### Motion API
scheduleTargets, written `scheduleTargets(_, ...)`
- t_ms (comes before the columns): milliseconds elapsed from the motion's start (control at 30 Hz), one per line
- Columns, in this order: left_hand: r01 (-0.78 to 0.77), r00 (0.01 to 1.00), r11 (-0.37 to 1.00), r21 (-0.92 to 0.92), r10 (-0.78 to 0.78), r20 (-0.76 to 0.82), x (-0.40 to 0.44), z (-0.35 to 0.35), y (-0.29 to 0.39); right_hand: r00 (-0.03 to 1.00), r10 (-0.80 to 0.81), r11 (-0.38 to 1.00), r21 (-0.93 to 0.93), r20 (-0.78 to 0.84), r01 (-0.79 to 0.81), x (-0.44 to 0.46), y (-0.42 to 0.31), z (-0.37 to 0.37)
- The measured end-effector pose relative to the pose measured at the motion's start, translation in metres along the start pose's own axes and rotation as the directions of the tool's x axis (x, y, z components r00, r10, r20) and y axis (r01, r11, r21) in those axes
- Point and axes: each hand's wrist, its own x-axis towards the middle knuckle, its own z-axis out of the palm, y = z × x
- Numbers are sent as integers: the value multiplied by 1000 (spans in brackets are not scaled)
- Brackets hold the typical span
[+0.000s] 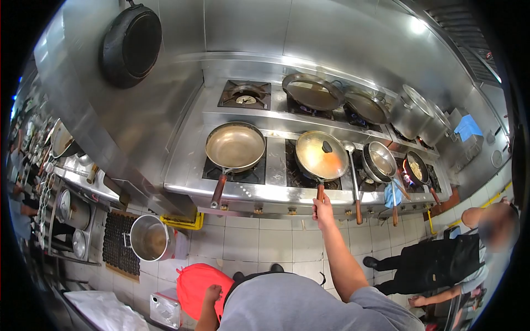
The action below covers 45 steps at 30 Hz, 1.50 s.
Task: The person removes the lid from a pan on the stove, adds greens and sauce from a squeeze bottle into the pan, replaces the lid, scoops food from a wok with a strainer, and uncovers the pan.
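Note:
On the front row of burners stands a lidded frying pan (321,155), its glass lid fogged over orange-coloured food. My right hand (322,211) is closed around that pan's wooden handle. My left hand (213,293) hangs low by my side with its fingers curled, and nothing shows in it. Below and beside it is a red plastic bag (197,284); whether they touch I cannot tell. A bare frying pan (236,146) sits on the burner to the left. A long-handled ladle (354,176) lies just right of the lidded pan.
Large pans (313,92) and tall stockpots (411,113) occupy the rear burners. At right, flames rise beside a small pan of food (416,167). A blue cloth (392,194) hangs near the stove's front edge. A co-worker (436,265) stands right; a pot (149,238) is on the floor left.

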Motion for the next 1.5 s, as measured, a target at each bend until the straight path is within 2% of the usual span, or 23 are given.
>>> scheduleTargets(333,-64,998,992,113,62,17,-11,1,-3,998,49,997,-59,39,-47,6,-11,-27)
scheduleTargets(500,12,1000,1000,23,-12,24,5,-5,-11,999,38,998,-41,31,-36,10,-5,-31)
scheduleTargets(1000,-9,1000,999,46,8,23,-5,-1,-1,1000,0,1000,-19,3,0,8,1,-16)
scheduleTargets(1267,-13,1000,1000,27,13,4,-5,-2,-5,996,-35,999,33,-77,38,12,9,7)
scheduleTargets(1500,18,1000,998,66,-18,6,-16,1,0,1000,-5,1000,4,1,5,11,-3,-12)
